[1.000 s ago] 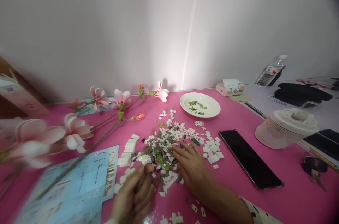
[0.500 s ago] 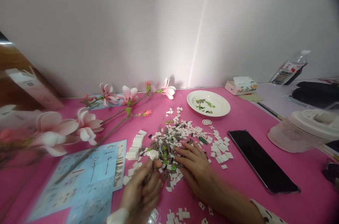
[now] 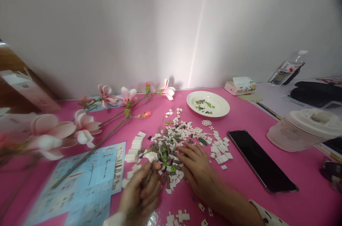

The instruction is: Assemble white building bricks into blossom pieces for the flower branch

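Away from the worktop's back edge, the left hand still pinches a white piece; the right hand stays half-spread on bricks.

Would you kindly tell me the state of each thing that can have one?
Left hand: curled around a small piece, partly hidden.
Right hand: open, fingers at the pile's right edge.
Pile of pieces: loose, heaped.
Phone: lying flat, unlit.
Plate: upright, holding green bits.
Tissue pack: open.
Blue sheet: spread out.
Tub: lid on.
Bottle: capped.
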{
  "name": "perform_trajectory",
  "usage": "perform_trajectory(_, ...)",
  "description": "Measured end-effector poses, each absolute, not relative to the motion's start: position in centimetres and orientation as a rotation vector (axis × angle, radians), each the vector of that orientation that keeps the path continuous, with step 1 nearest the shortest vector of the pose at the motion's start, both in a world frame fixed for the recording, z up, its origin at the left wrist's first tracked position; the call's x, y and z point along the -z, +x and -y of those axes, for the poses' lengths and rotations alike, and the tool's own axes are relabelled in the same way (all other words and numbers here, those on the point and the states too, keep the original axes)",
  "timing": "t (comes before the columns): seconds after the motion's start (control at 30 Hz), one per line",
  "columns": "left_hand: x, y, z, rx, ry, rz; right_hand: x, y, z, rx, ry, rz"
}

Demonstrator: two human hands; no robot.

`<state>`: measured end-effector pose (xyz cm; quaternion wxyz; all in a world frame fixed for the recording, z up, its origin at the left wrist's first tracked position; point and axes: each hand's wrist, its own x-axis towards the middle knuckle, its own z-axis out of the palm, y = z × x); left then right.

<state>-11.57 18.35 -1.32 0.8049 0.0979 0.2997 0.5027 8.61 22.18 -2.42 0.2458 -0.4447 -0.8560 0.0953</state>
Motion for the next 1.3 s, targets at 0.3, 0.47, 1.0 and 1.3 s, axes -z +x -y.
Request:
perform_trajectory(0.3, 1.3, -11.4, -18.2, -1.112, 0.202, -0.648, 1.0, 8.6, -21.4, -0.344, -0.954, 2.307)
perform_trajectory(0.47, 1.4, -11.6, -18.2, -1.087, 0.18, -0.639, 0.8, 8.4, -21.3, -0.395, -1.066, 2.384)
perform_trajectory(1.0, 1.4, -11.7, -18.2, -1.084, 0.227, -0.618, -0.8, 8.2, -20.6, -0.512, -0.726, 2.554)
perform_trajectory(1.3, 0.4, -11.2, -18.4, -1.124, 0.205, -0.666, -0.1, 8.4, -21.2, -0.433, -0.966, 2.451)
